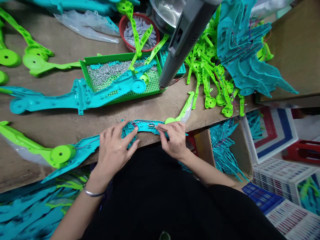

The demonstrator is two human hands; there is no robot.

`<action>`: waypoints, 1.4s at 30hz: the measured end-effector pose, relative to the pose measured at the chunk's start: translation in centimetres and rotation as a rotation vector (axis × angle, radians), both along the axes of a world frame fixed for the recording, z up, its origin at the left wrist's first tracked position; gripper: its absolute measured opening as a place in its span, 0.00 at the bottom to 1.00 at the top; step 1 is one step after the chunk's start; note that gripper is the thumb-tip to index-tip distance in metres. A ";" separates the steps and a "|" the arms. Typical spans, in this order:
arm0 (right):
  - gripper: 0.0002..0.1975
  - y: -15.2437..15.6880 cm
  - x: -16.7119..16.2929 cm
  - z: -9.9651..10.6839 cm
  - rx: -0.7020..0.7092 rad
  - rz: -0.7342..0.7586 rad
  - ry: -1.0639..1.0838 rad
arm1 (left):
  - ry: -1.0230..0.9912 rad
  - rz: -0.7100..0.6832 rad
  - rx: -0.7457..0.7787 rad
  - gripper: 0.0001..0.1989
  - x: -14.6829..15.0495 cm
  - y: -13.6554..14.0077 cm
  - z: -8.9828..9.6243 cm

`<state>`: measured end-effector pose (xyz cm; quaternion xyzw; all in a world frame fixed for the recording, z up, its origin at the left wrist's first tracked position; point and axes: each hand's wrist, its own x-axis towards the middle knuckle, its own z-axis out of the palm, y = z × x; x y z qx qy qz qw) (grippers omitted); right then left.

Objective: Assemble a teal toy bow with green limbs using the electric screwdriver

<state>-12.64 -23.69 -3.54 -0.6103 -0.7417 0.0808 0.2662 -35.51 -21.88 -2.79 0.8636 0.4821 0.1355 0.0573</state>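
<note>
A long teal plastic shell half [143, 126] lies open side up along the table's near edge, with thin wires and a small dark metallic part inside. Lime-green arms with round hubs, such as the left green arm [61, 155], join both its ends. My left hand [115, 145] grips the shell left of its middle, index fingertip and thumb on the wired section. Right of the small part, my right hand [173, 136] has thumb and forefinger pinched together at the shell; what lies between them is too small to make out.
Behind the shell lie another teal shell [85, 98] and a green tray [125, 96] of screws. A grey electric screwdriver [182, 40] hangs over the table. Green arms [206, 80] and teal shells [240, 50] are piled at right. A red basket [122, 26] stands behind.
</note>
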 end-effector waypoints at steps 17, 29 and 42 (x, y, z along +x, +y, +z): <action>0.10 4.3 4.9 5.5 0.015 0.041 0.194 | -0.012 0.190 -0.040 0.17 1.1 -1.7 -0.2; 0.23 13.8 -6.7 4.7 0.037 0.634 -0.198 | -0.097 0.404 0.023 0.20 3.8 -3.2 -1.3; 0.26 14.3 -13.0 5.0 0.058 0.617 -0.388 | -0.173 0.479 0.063 0.22 4.3 -3.9 -3.2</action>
